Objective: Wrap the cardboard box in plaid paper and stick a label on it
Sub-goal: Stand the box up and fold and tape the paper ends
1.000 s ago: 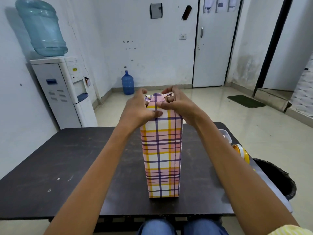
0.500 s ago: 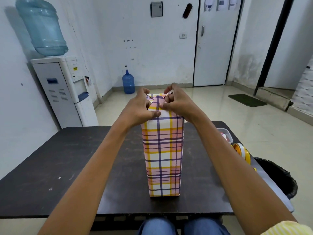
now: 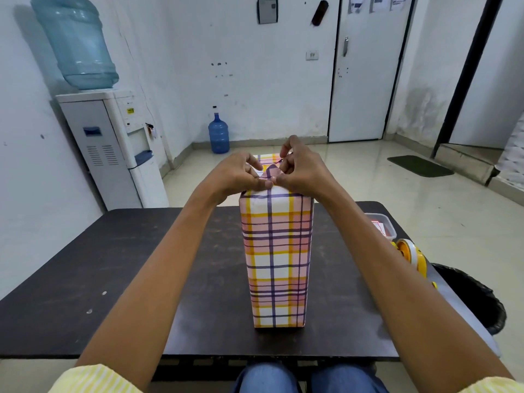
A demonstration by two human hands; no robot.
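Note:
A tall box wrapped in pink, yellow and purple plaid paper (image 3: 277, 259) stands upright on the dark table (image 3: 113, 279), near its front middle. Both hands work at the box's top end. My left hand (image 3: 238, 175) has curled fingers on the left side of the top, its thumb pressing the folded paper flap. My right hand (image 3: 302, 171) pinches the paper folds on the right side of the top. The two thumbs meet at the near top edge. The top face is mostly hidden by the fingers.
A clear plastic container (image 3: 381, 224) and a yellow tape dispenser (image 3: 411, 255) lie at the table's right edge. A black bin (image 3: 476, 296) stands on the floor to the right. A water dispenser (image 3: 113, 148) stands by the left wall.
Both hands have shifted slightly on the box top, fingers curling further over the paper folds. The box stays upright in the same place.

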